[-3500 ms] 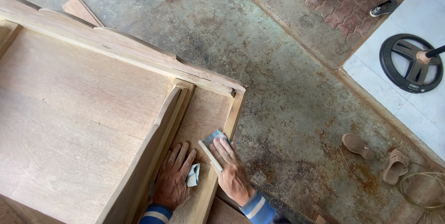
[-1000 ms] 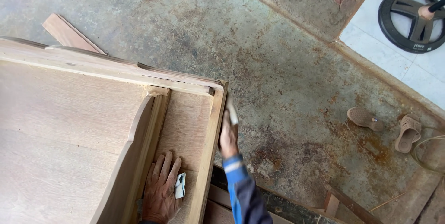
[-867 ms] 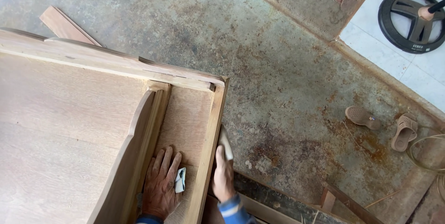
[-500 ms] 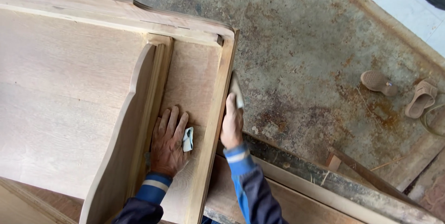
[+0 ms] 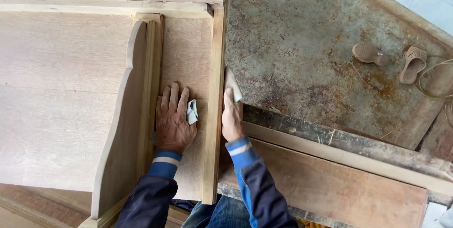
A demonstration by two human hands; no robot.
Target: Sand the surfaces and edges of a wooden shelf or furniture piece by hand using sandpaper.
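1. While the big unfinished wooden cabinet frame [image 5: 71, 91] lies flat, it takes up most of the view; its wood is bare and pale all over, no stain or finish anywhere, so I'd guess plenty of work is left.
2. The narrow end compartment [image 5: 188, 53] holds nothing but the left hand.
3. Rough planks [image 5: 330, 181] lie underneath, and a pair of sandals [image 5: 391, 58] sits well apart on the stained concrete floor [image 5: 292, 30].
4. Left hand [image 5: 173, 119] is spread flat on the panel, a folded scrap of sandpaper [image 5: 192, 112] tucked by the thumb.
5. Right hand [image 5: 232, 117] pinches a sandpaper sheet [image 5: 231, 84] against the outer face of the side rail [image 5: 216, 91].
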